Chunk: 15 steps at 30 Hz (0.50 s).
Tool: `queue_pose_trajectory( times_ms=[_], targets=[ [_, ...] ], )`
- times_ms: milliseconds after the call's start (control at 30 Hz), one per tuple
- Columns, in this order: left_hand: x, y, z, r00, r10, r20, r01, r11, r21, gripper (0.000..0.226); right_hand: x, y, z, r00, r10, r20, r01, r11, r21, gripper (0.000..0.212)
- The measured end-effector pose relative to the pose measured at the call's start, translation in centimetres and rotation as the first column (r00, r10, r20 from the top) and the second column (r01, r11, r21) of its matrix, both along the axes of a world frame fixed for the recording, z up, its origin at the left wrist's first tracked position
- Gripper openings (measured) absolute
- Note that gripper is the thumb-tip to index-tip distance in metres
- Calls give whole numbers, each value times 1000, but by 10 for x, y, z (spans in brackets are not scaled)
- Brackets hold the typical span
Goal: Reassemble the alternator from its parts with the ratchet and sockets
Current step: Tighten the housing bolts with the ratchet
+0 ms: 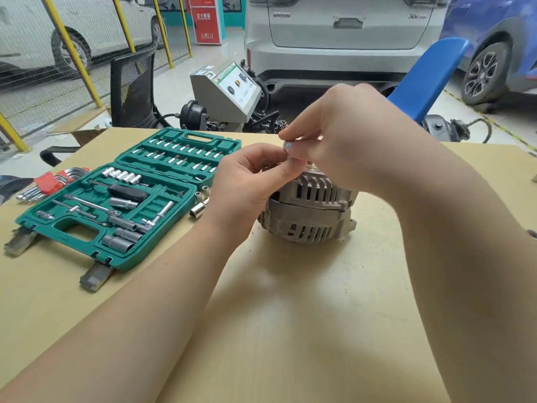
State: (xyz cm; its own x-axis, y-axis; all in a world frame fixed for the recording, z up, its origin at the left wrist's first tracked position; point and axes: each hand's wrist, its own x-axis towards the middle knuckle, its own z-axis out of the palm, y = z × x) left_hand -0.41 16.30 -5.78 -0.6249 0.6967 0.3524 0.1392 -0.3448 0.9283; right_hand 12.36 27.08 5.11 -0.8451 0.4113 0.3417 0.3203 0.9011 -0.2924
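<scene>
The alternator [308,213] is dull grey with slotted vents. The socket case [96,245] is green, its sockets [122,174] silver. The counter [290,315] is tan.

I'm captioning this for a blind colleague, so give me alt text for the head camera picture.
Two bare hands, left hand and right hand, pinch a small silvery metal part above a grey ribbed cast-metal alternator on a tan table. An open green plastic socket case lies to its left.
</scene>
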Motion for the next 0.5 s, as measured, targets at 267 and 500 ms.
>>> queue_pose_trajectory(
  times_ms=[267, 500],
  targets=[
    [-1, -1, 1, 999, -21, 36, 19, 999, 32, 10, 2, 15, -5, 985, 147, -93, -158, 980, -124, 5],
    [-3, -1, -4, 999, -42, -11, 42, 999, 2, 19, 4, 13, -2, 987, 128, -101, -149, 960, -236, 6]
  ],
)
